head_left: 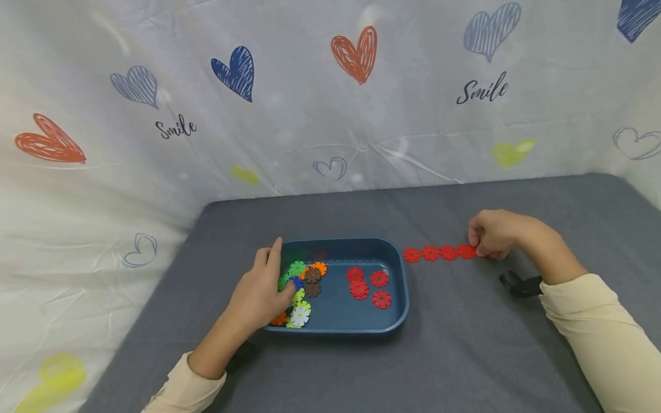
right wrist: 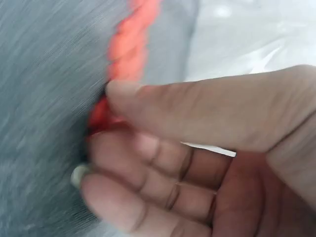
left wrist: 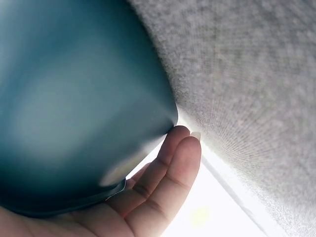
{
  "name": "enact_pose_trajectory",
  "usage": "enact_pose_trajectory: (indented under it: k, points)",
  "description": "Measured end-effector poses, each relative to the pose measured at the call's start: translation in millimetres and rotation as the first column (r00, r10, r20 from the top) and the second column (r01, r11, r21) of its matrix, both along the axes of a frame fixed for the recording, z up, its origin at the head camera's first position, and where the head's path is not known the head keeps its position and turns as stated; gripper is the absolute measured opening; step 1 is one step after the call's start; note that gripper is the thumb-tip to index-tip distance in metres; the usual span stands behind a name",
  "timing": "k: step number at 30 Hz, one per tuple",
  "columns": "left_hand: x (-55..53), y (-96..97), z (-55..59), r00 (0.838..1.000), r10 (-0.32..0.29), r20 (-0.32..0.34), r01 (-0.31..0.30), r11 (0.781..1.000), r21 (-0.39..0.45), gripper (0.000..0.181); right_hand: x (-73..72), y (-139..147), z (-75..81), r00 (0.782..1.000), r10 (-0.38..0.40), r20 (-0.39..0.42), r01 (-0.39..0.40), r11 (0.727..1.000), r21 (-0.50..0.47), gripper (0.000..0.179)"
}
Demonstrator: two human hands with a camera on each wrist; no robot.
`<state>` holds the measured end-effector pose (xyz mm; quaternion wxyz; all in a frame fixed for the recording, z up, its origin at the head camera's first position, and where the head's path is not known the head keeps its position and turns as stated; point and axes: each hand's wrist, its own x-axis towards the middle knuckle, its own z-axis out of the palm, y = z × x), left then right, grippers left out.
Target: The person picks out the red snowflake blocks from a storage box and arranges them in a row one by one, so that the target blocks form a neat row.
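A blue tray (head_left: 351, 331) stands on the grey cloth, with several notched plastic discs in it. Mixed colours, such as a white disc (head_left: 299, 315), lie at its left end; several red discs (head_left: 381, 299) lie towards the right. My left hand (head_left: 260, 289) grips the tray's left wall, thumb inside and fingers outside along the tray's underside (left wrist: 74, 98). To the right of the tray runs a row of red discs (head_left: 430, 253). At its right end my right hand (head_left: 498, 232) pinches a red disc (right wrist: 101, 116), mostly hidden by thumb and fingers; the right wrist view is blurred.
The grey cloth (head_left: 465, 355) covers the table up to a pale curtain (head_left: 289, 115) printed with hearts and words. Beneath the right wrist shows a black strap-like piece (head_left: 518, 285).
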<state>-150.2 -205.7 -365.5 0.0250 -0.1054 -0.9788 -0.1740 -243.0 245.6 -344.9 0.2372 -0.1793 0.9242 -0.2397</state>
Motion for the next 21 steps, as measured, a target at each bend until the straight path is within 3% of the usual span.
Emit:
enact_pose_trajectory:
  k: [2, 6, 9, 12, 17, 21]
  points:
    - [0.1, 0.4, -0.1, 1.0, 0.002, 0.002, -0.002, 1.0, 0.0, 0.089, -1.9, 5, -4.1, 0.998, -0.012, 0.056, 0.014, 0.999, -0.035, 0.011]
    - [0.8, 0.6, 0.2, 1.0, 0.004, 0.002, -0.004, 1.0, 0.001, 0.088, -2.2, 9, -4.8, 0.998, -0.018, 0.062, 0.021, 0.998, -0.057, 0.012]
    - [0.6, 0.8, 0.0, 1.0, 0.007, 0.006, -0.007, 1.0, 0.002, 0.088, 0.2, 8, 0.9, 1.0, -0.025, 0.002, 0.025, 0.998, -0.058, 0.014]
    - [0.5, 1.1, -0.5, 1.0, 0.009, 0.008, -0.009, 1.0, -0.001, 0.088, 5.6, 2, 9.7, 0.993, -0.031, -0.115, 0.022, 0.997, -0.075, 0.016]
    - [0.3, 0.8, -1.5, 1.0, 0.009, 0.001, -0.009, 1.0, 0.001, 0.089, 20.9, -31, 26.9, 0.94, 0.003, -0.34, -0.049, 0.991, -0.127, 0.014]
    - [0.4, 0.3, -1.1, 1.0, 0.01, -0.002, -0.01, 1.0, 0.005, 0.089, 37.9, -72, 39.5, 0.863, 0.115, -0.492, -0.225, 0.959, -0.17, 0.016]
